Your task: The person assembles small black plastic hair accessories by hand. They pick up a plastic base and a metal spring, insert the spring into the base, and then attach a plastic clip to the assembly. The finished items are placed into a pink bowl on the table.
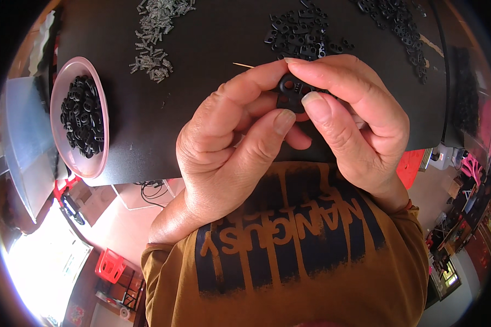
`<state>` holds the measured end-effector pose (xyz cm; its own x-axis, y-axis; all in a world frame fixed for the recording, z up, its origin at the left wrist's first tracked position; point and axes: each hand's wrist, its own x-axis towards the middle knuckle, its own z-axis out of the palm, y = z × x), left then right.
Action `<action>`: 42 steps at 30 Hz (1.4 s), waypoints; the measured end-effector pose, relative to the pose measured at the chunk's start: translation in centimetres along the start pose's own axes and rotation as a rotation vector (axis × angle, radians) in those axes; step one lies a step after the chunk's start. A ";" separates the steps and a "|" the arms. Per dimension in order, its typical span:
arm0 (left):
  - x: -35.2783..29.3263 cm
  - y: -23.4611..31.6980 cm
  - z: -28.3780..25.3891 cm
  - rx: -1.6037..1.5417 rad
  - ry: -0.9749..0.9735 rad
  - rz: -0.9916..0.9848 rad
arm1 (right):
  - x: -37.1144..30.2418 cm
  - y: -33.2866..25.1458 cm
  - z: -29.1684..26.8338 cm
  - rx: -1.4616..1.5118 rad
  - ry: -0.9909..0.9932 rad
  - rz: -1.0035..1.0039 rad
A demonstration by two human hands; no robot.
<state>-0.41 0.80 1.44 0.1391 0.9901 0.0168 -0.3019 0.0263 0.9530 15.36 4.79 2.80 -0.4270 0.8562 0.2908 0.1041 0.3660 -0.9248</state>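
Between my two hands, above the dark table [202, 32], is a small black plastic cord lock [290, 98] with round holes. My left hand [218, 136] pinches its left side between thumb and index finger. From the right, the thumb and index finger of my right hand [360, 114] close on the same piece; its far right part is hidden behind them. Just past my left index finger shows a thin pale stick [243, 65]; whether it lies on the table or is held, I cannot tell. Behind my hands lies a heap of black plastic pieces [297, 32].
A pile of small metal springs [153, 38] lies at the far left. On the left edge stands a pink bowl [102, 131] full of black cord locks [82, 114], beside a clear plastic bin [30, 136]. More black parts [401, 32] spread at far right. A red stool [110, 265] stands below.
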 end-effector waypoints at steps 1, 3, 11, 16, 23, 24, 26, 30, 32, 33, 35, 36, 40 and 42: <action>0.0 0.0 0.0 -0.003 -0.002 0.004 | 0.0 0.0 0.0 -0.004 -0.004 -0.001; 0.0 0.0 -0.1 -0.007 -0.006 0.012 | 0.0 0.1 -0.1 -0.023 -0.014 -0.019; 0.2 0.0 0.0 -0.033 0.019 0.038 | 0.6 0.6 -0.3 -0.039 -0.093 -0.101; 0.2 -0.3 -0.2 -0.052 -0.001 0.067 | 0.5 0.8 -0.2 0.003 -0.093 -0.054; 0.1 -0.8 0.1 -0.065 0.003 0.152 | 0.3 0.9 0.2 -0.063 -0.068 -0.105; 0.0 -0.8 0.0 -0.052 -0.003 0.165 | 0.2 1.1 0.2 -0.068 -0.067 -0.128; 0.0 -0.8 -0.1 -0.033 -0.015 0.179 | 0.1 1.3 0.3 -0.081 -0.061 -0.157; -0.1 -0.7 -0.3 -0.001 -0.031 0.158 | -0.1 1.1 0.7 -0.107 -0.047 -0.152; 0.0 -0.9 -0.2 0.050 -0.023 0.209 | -0.2 1.1 0.8 -0.114 -0.039 -0.151; 0.0 -1.0 -0.2 0.053 -0.018 0.220 | -0.2 1.2 0.8 -0.116 -0.034 -0.159; -0.1 -1.3 0.0 0.033 -0.011 0.227 | -0.3 1.2 0.9 -0.125 -0.026 -0.164; -0.1 -1.4 0.0 0.013 -0.008 0.223 | -0.4 1.2 0.9 -0.131 -0.023 -0.162; -0.3 -2.0 -0.4 0.066 -0.010 0.257 | -0.3 1.9 1.2 -0.120 0.002 -0.262; 0.0 -1.4 -0.3 0.101 0.027 0.274 | -0.1 1.8 1.3 -0.115 0.003 -0.256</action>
<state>-0.27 0.77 -0.01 0.0400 0.9619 0.2706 -0.2292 -0.2548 0.9394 14.38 4.86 0.82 -0.4497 0.7315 0.5126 0.0943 0.6096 -0.7871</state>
